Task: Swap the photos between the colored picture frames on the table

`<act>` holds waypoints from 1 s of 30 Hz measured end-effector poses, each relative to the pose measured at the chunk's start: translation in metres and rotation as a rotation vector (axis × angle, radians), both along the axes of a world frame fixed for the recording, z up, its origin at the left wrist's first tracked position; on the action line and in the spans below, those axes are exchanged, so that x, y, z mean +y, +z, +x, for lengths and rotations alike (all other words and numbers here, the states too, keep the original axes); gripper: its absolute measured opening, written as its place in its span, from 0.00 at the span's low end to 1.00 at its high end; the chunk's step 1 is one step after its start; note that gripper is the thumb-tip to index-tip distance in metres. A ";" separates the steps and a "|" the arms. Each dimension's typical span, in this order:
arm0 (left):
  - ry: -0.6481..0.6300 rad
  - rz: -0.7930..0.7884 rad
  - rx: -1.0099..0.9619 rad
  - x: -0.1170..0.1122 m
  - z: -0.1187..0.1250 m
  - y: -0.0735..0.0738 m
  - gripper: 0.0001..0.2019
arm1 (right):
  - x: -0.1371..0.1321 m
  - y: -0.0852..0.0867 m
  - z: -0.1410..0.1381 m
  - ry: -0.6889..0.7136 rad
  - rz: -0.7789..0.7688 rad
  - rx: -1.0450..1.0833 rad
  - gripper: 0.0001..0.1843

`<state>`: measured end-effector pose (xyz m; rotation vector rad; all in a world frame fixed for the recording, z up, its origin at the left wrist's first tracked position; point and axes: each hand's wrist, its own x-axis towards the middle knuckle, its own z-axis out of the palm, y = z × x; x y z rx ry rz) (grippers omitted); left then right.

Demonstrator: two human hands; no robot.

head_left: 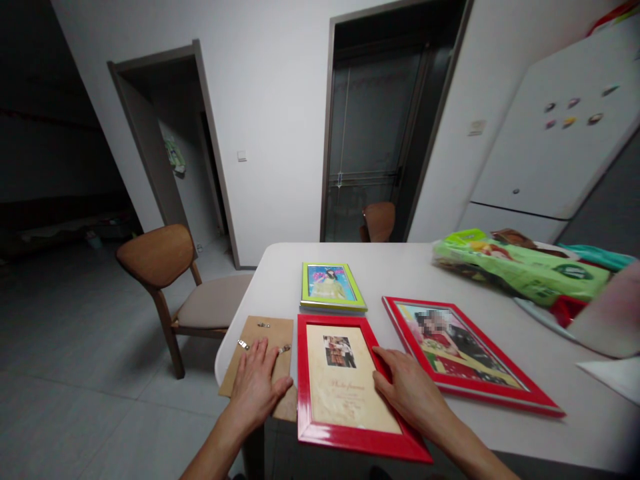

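Observation:
My left hand (260, 381) lies flat with fingers spread on a brown backing board (270, 328), which has small metal clips on it. Beside that board is a red picture frame (306, 373) holding a cream insert sheet with a small photo and printed text. My right hand (407, 387) grips this frame's right side, thumb and forefinger on the red border; its other fingers are mostly hidden. Behind it lies a lime-green picture frame (333, 287) with a picture inside. A second red picture frame (480, 350), also with a picture, lies to the right of my right hand.
The white table (400, 267) carries green plastic packaging (520, 263) at its right, near a pinkish translucent item (613, 320) and a white sheet (615, 377). A wooden chair (160, 260) stands left of the table. A white fridge (545, 153) is at the back right.

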<state>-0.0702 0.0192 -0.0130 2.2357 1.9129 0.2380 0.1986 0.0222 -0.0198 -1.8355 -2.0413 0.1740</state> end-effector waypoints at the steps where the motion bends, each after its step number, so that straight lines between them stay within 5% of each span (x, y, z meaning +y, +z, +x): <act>1: -0.002 0.003 0.006 -0.001 0.001 0.000 0.28 | 0.000 0.000 0.000 -0.002 -0.001 -0.004 0.23; 30: -0.002 0.032 -0.022 -0.005 0.010 0.006 0.25 | -0.001 0.009 0.008 -0.159 -0.120 0.113 0.33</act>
